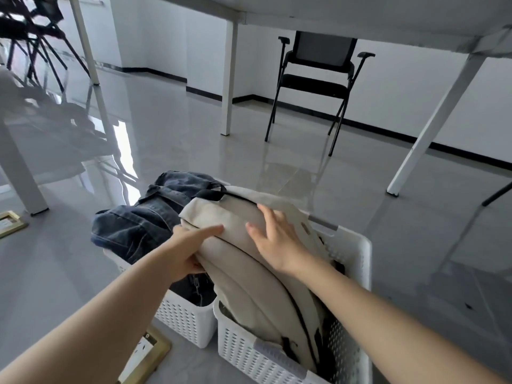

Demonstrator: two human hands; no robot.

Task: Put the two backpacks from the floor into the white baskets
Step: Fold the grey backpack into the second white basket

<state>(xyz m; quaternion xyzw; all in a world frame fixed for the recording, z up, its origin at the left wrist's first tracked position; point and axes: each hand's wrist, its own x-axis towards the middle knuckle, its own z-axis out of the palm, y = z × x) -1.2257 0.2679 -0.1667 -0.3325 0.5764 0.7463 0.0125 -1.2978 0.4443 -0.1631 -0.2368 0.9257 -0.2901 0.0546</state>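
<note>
Both bags are off the floor now. The denim backpack (138,220) sits heaped in the left white basket (185,320) at centre frame, spilling over its rim, and the beige backpack (249,261) stands in the right white basket (352,273) just beside it, its top and black carry handle (212,194) rising well above the rim. By the look of it, the job is down to seating this second bag.

To finish well, the person would want to press down evenly along the top and tuck the near side inward, so the fabric clears the rim and does not lean on the denim bag next door. Pushing on one corner alone might tip the light basket.

The left hand (188,250) comes in from the lower left, forearm stretched out, fingers curled on the beige bag's left edge and gripping a fold, thumb lying along the top panel. The right hand (274,234) reaches in from the lower right, fingers spread and loose, palm flat on the bag's upper face, grasping nothing.
</note>
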